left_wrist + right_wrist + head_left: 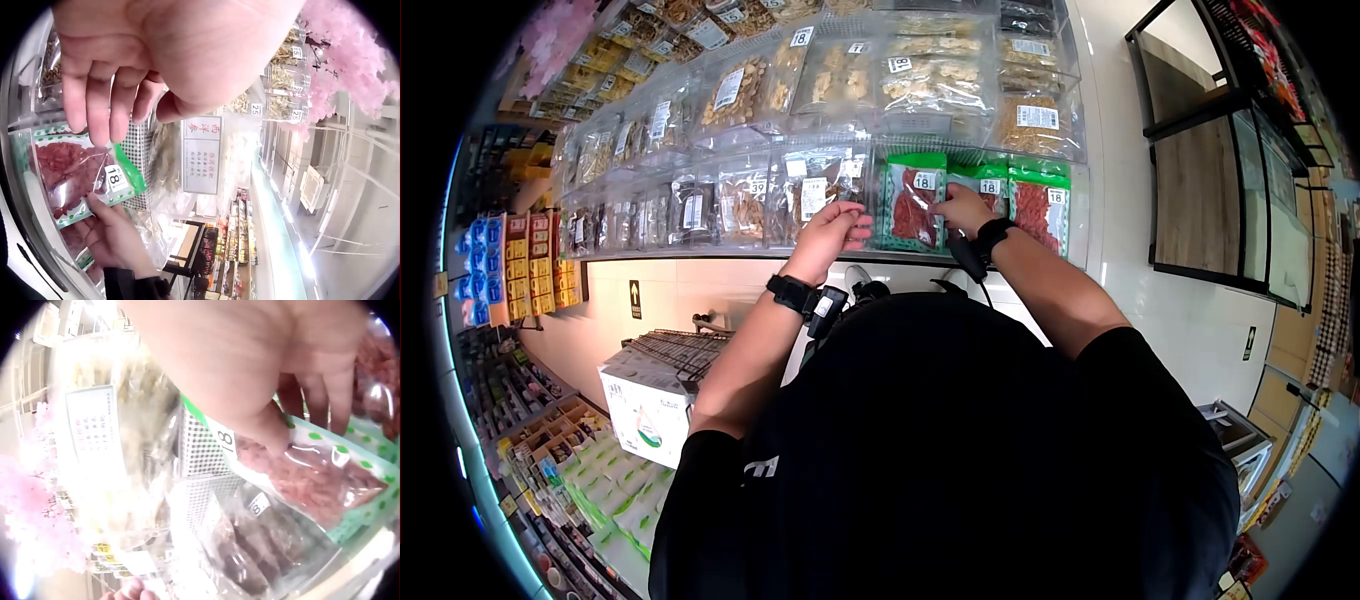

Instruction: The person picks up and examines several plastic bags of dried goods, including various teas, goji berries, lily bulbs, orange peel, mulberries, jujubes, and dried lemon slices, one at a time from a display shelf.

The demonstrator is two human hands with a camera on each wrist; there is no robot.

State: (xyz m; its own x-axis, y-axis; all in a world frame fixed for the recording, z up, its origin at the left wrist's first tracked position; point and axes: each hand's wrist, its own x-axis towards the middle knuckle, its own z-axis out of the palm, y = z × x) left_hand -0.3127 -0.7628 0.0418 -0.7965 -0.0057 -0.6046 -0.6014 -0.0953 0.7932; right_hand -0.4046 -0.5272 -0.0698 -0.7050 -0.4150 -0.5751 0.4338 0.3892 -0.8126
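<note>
My right hand (pixel 968 210) pinches the side edge of a green-topped bag of red dried food (pixel 910 212). In the right wrist view the thumb lies on the clear front of the bag (pixel 294 478), with the other fingers around behind its edge. A price tag reading 18 is near its top. Two similar green bags (pixel 1036 208) are to its right, one partly hidden by my hand. My left hand (pixel 830 238) hovers, holding nothing, by a clear bag of brown dried goods (pixel 812 190); its fingers (pixel 100 106) are loosely bent in the left wrist view.
Clear plastic bins rise in rows behind, filled with bagged dried goods (pixel 930 85). A low dark front edge (pixel 750 257) runs along the display. A white box (pixel 645 410) stands at lower left, and a black-framed glass stand (pixel 1200 190) is across the aisle at right.
</note>
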